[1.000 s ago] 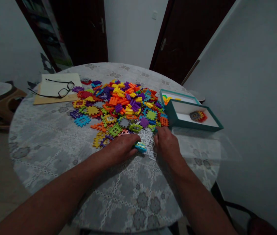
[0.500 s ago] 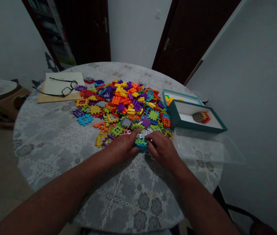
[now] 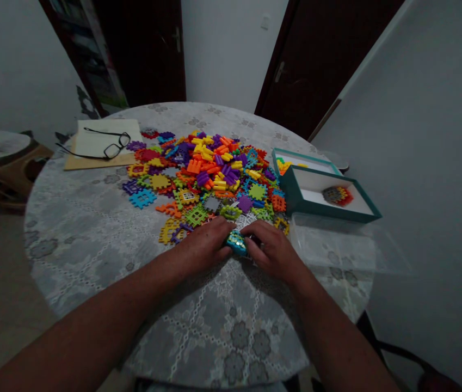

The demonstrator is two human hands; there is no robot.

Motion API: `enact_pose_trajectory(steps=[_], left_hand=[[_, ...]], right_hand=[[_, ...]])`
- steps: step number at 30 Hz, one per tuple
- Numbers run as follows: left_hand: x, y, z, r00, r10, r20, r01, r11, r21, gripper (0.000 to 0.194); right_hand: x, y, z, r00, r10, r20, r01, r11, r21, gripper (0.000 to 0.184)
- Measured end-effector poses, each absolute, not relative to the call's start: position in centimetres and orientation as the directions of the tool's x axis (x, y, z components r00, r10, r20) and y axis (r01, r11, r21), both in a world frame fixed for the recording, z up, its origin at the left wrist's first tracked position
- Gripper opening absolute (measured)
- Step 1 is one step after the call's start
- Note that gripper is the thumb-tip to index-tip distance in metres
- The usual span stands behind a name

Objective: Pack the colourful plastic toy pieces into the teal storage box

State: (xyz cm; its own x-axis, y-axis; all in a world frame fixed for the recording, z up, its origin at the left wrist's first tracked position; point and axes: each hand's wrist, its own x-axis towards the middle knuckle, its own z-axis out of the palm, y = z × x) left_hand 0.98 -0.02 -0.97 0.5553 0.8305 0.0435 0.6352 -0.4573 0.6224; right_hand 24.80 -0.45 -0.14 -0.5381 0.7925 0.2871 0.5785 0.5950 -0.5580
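Observation:
Between my two hands is a small blue-green block of interlocked plastic building pieces (image 3: 236, 243), held just above the near edge of the pile. My left hand (image 3: 209, 239) grips its left side, thumb low and fingers bent over the top. From the right, my right hand (image 3: 272, 247) pinches the block with thumb and forefinger. Parts of the block are covered by the fingers. Directly beyond lie a lime green notched piece (image 3: 231, 212), a purple notched piece (image 3: 244, 204) and a white lattice piece (image 3: 247, 220).
A heap of colourful plastic pieces (image 3: 214, 163) covers the table's middle. Eyeglasses (image 3: 112, 150) rest on paper (image 3: 92, 130) at the left. To the right stand a teal box (image 3: 291, 197) with orange-and-grey pieces (image 3: 337, 196) inside, its lid (image 3: 334, 166) and a clear plastic tray (image 3: 316, 245).
The block has tilted between my hands, so more of its patterned upper face shows. My left fingers have shifted slightly over it; the right hand stays nearly in place.

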Motion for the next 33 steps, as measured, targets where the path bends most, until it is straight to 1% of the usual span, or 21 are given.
enact_pose_trajectory(steps=[2,4,7,10,13,15,18,20,22,25,28,30,31,32,33], left_hand=[[1.0,0.0,-1.0,0.571,0.82,0.042,0.623,-0.466,0.629,0.032],[0.9,-0.1,-1.2,0.587,0.808,0.048,0.602,-0.475,0.642,0.032],[0.9,0.0,-1.4,0.596,0.801,0.061,0.58,-0.482,0.656,0.035],[0.8,0.0,-1.8,0.585,0.807,0.079,0.577,-0.483,0.658,0.041],[0.7,0.3,-2.4,0.588,0.804,0.094,0.575,-0.497,0.651,0.044],[0.5,0.7,-2.7,0.583,0.804,0.116,0.577,-0.51,0.638,0.048],[0.3,1.1,-2.9,0.591,0.797,0.123,0.574,-0.523,0.629,0.05],[0.2,1.3,-2.7,0.598,0.791,0.128,0.569,-0.532,0.627,0.052],[0.1,1.2,-2.5,0.601,0.787,0.14,0.562,-0.54,0.627,0.054],[-0.1,1.0,-2.2,0.573,0.802,0.166,0.568,-0.535,0.625,0.051],[-0.1,0.7,-2.1,0.528,0.828,0.187,0.601,-0.521,0.606,0.046],[-0.1,0.5,-2.1,0.528,0.826,0.198,0.611,-0.532,0.586,0.045],[-0.1,0.5,-2.1,0.537,0.818,0.205,0.609,-0.544,0.576,0.045],[0.0,0.4,-2.1,0.548,0.81,0.211,0.606,-0.558,0.567,0.044],[0.0,0.4,-2.1,0.557,0.802,0.213,0.605,-0.568,0.557,0.044]], right_hand=[[24.9,-0.5,0.1,-0.551,0.79,0.268,0.565,0.59,-0.577,0.022],[25.3,-0.5,0.3,-0.568,0.788,0.24,0.553,0.581,-0.597,0.027],[25.7,-0.5,0.6,-0.587,0.792,0.169,0.568,0.551,-0.612,0.041],[25.3,-0.8,0.4,-0.59,0.791,0.164,0.583,0.557,-0.592,0.049],[24.3,-1.1,0.2,-0.586,0.787,0.193,0.6,0.581,-0.55,0.047],[23.6,-1.3,0.1,-0.576,0.797,0.184,0.632,0.577,-0.517,0.048],[22.9,-1.5,-0.1,-0.547,0.825,0.141,0.706,0.545,-0.451,0.05],[22.7,-1.7,0.0,-0.521,0.846,0.117,0.748,0.518,-0.413,0.048],[22.9,-1.9,0.5,-0.486,0.865,0.126,0.769,0.491,-0.408,0.044],[24.3,-1.7,2.6,-0.375,0.899,0.226,0.763,0.438,-0.475,0.037],[28.2,0.2,6.1,-0.157,0.92,0.36,0.771,0.342,-0.537,0.032],[32.1,3.1,8.3,-0.007,0.889,0.459,0.825,0.264,-0.499,0.035],[34.1,5.0,9.2,0.066,0.871,0.487,0.862,0.196,-0.467,0.038],[36.2,7.0,9.8,0.145,0.863,0.484,0.895,0.095,-0.436,0.04],[38.1,9.1,10.2,0.222,0.872,0.437,0.914,-0.029,-0.406,0.041]])
